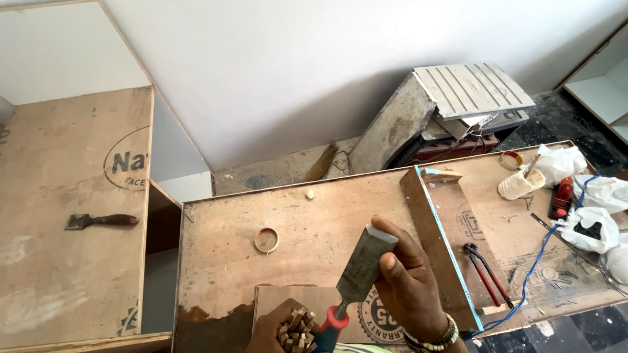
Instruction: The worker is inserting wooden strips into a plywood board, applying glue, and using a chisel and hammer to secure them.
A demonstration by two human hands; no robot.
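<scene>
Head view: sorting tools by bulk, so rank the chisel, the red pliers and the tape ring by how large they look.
1. chisel, though nearest the camera, so partly unsure.
2. red pliers.
3. tape ring.

You get bright, even daylight across the frame, strongest on the plain white wall at the top, which is nearly washed out. Shadows are soft: a faint one lies beside the long blue-edged wooden strip right of centre, and your right hand darkens the plywood under it. The flat grey steel chisel blade shows a dull sheen. Focus is sharp at centre; straight edges bow and lean near the left and right borders.
</scene>
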